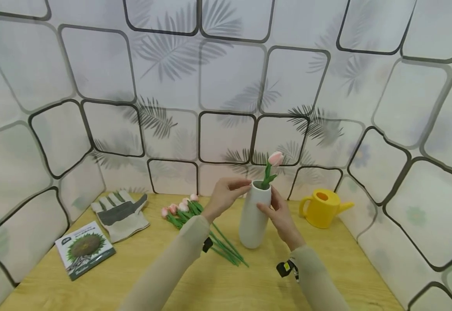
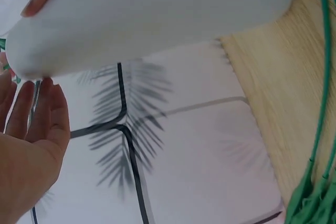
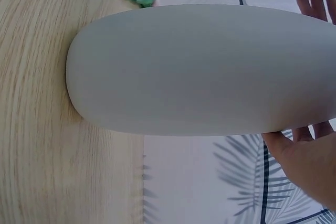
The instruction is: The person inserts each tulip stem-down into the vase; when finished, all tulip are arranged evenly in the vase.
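Note:
A tall white vase (image 1: 254,222) stands on the wooden table, leaning slightly in the head view. One pink tulip (image 1: 275,159) rises from its mouth, its lower stem hidden inside. My right hand (image 1: 284,220) holds the vase's upper side, thumb in front and fingers behind; in the right wrist view the thumb lies against the white wall. At the opposite side of the rim is my left hand (image 1: 226,195), with its fingertips at the edge. Seen from the left wrist, those fingers (image 2: 44,111) are extended, not wrapped round the vase.
Several pink tulips (image 1: 183,206) lie left of the vase, their green stems pointing toward the front. A yellow watering can (image 1: 321,209) stands at the right. Grey-and-white gloves (image 1: 121,214) and a packet with a sunflower picture (image 1: 85,248) lie at the left. Patterned cloth walls (image 1: 229,77) enclose the table.

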`<state>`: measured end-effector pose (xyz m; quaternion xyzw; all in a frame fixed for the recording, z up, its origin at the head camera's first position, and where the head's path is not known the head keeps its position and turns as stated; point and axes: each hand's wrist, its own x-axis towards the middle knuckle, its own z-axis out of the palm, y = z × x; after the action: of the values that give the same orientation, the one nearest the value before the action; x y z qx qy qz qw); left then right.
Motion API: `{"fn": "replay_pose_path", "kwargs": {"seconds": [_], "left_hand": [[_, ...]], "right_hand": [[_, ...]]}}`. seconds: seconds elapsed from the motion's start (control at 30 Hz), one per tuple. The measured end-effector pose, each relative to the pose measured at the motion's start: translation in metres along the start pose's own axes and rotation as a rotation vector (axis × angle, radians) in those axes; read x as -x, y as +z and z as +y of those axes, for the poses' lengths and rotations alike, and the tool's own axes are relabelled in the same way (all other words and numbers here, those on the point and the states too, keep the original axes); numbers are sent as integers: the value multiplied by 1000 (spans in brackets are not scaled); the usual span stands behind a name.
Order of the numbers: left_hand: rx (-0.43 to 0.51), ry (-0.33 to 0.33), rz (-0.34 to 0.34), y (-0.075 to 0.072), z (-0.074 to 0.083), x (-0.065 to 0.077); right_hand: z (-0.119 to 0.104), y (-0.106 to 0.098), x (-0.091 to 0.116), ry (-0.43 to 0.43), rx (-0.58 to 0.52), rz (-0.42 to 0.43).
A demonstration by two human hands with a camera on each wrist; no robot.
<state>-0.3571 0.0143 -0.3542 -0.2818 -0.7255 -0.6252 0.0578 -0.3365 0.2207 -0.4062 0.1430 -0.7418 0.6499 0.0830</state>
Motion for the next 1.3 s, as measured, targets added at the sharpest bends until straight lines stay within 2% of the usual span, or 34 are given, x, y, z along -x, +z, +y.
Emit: {"fn": "replay_pose_path", "kwargs": {"seconds": [0.17,0.33,0.63,0.8,0.97,1.1,1.3], "left_hand": [[50,22,21,-19,-13,12],[50,15,49,-41,-28,25],[35,-176,-13,-78,-59,54],[12,-249,-1,-96,-74,65],[7,-299,-21,-110,-88,72],[-15,-368,-50,-119,-97,78],[-67,-444,-66,-128,-101,84]], "right_hand": [[-3,-1,-1,39,3,1],[-4,-1,-2,18,-1,-2],[-5,-2,0,22,13,-4],[-6,-2,0,41,14,-9],[-6,-1,0,48,13,-7],[-5,-1,1,55,6,-12],[-5,-1,-1,34,0,-19]]}}
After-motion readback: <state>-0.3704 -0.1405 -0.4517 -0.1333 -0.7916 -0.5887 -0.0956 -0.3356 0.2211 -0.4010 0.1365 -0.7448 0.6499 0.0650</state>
